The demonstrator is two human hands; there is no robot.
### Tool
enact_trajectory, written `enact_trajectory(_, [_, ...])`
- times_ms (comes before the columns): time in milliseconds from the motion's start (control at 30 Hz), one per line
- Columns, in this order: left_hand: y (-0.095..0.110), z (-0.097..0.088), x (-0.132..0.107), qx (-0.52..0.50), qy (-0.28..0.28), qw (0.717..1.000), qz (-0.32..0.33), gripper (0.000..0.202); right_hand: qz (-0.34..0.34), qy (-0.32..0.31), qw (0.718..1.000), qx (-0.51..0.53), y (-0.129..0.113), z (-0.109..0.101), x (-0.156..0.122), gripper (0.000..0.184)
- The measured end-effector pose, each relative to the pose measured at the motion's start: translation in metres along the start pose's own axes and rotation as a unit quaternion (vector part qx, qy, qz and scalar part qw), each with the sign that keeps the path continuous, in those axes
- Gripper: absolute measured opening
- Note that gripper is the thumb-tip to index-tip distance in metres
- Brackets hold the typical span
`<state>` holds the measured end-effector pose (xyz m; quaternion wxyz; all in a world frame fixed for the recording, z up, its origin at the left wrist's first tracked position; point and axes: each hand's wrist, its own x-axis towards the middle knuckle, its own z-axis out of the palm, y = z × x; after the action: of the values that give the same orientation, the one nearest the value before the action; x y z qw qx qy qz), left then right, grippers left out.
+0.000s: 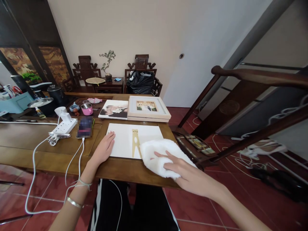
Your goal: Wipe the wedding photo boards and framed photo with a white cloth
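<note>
A flat white panel (122, 138) lies on the table in front of me, with a tan shape (134, 141) like a narrow letter A on it. My left hand (104, 148) rests on the panel's left edge, fingers stretched out and holding nothing. Over the panel's lower right corner and the table edge spreads a fluffy white cloth (154, 154). My right hand (176, 166) grips this cloth from above, its fingers bent into the pile. Part of the panel is hidden beneath the cloth.
Behind the panel are a framed picture in a pale box (166, 114) and a photo panel (113, 110). Leftward sit a phone (85, 126) on a cable, a power strip (64, 125) and a pink cup (87, 109). A wooden chair (228, 99) stands right.
</note>
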<state>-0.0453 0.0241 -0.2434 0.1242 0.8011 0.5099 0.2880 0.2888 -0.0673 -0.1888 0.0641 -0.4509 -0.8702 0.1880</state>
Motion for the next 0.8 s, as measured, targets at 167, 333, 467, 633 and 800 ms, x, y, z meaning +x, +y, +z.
enact_trajectory(167, [0.001, 0.000, 0.001, -0.004, 0.002, 1.000, -0.002, 0.045, 0.083, 0.017, 0.996, 0.021, 0.018, 0.000, 0.037, 0.056])
enact_trajectory(333, [0.003, -0.003, 0.001, 0.000, -0.006, 1.000, -0.002, 0.045, 0.064, 0.097, 0.993, 0.005, 0.020, -0.004, 0.118, 0.052])
enact_trajectory(467, [0.004, -0.004, 0.001, 0.002, -0.009, 1.000, -0.006, 0.045, 0.017, 0.098, 0.995, -0.008, 0.003, -0.002, 0.149, 0.052])
enact_trajectory(633, [0.004, -0.003, 0.001, 0.003, -0.011, 1.000, -0.007, 0.046, -0.074, 0.062, 0.994, -0.052, -0.020, 0.014, 0.113, 0.055])
enact_trajectory(800, [0.004, -0.002, 0.000, 0.010, -0.013, 1.000, -0.003, 0.045, -0.122, 0.022, 0.991, -0.048, -0.051, 0.022, 0.056, 0.054])
